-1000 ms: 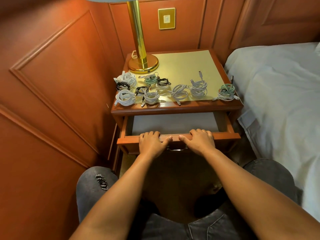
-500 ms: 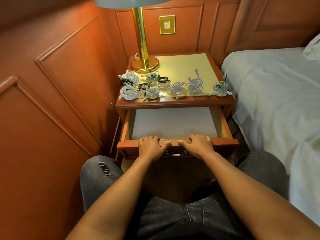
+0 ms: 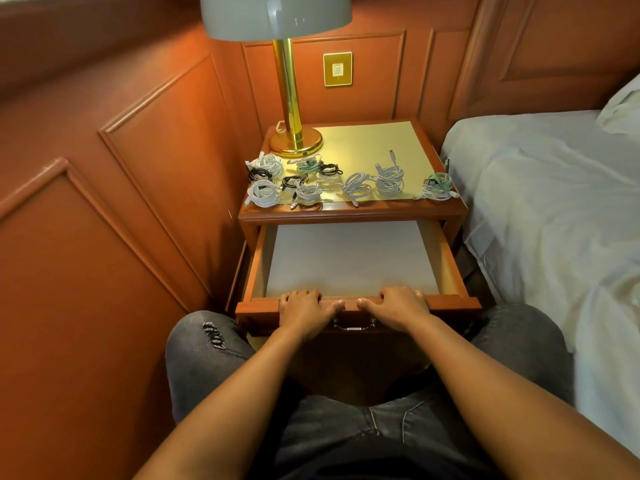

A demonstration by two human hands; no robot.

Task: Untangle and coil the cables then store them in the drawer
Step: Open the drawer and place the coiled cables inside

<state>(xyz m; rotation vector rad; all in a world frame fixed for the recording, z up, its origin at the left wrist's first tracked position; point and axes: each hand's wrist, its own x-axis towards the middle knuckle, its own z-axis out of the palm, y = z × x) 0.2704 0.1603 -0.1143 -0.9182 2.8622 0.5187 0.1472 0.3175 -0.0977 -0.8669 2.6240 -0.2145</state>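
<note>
- The left hand [image 3: 304, 313] and right hand [image 3: 394, 310] each grip the drawer [image 3: 446, 258] front edge, fingers curled over it.
- The drawer is pulled out below the counter [image 3: 349, 213].
- Coiled cables [image 3: 346, 181] lie along the counter's front.
- A lamp [image 3: 291, 109] stands behind them.

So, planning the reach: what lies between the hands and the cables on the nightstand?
In the head view, only the open drawer, its pale liner bare, separates the left hand and right hand from the cables.
</note>
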